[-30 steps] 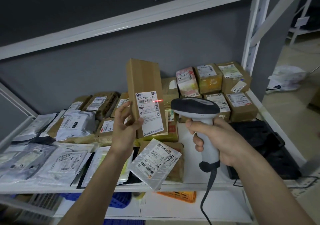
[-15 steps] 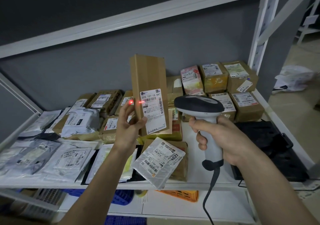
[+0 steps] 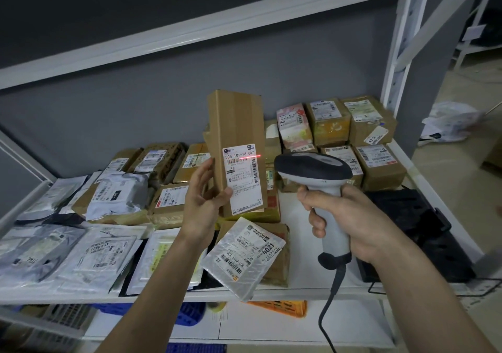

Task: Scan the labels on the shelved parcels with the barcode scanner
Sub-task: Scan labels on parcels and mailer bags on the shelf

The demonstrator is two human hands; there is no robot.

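Nearest me, my right hand (image 3: 350, 218) is wrapped tight around the grip of the barcode scanner (image 3: 316, 174), its cable dropping out of view at 6 o'clock. My left hand (image 3: 202, 199) holds a tall cardboard box (image 3: 236, 124) upright above the shelf (image 3: 288, 293), thumb pressed on the front face and fingers behind it. The scanner's head sits just beside the box at its 3 o'clock. A red scan line (image 3: 251, 157) falls across the upper right of the box's label (image 3: 242, 177), running off the edge.

I judge this as mid-scan on this one parcel: the beam touches the label but seems to sit above the small horizontal barcode. The next move likely calls for a slight tilt of the scanner or box so the line crosses a full barcode, then setting the box down and picking another.

Beyond, flat mailer bags (image 3: 81, 246) lie from 9 to 7 o'clock, and stacked boxes (image 3: 375, 162) sit at 2 o'clock against the wall. Most of their labels are too small or overlapped to read, and I cannot tell which have been scanned. The trigger finger is hidden.
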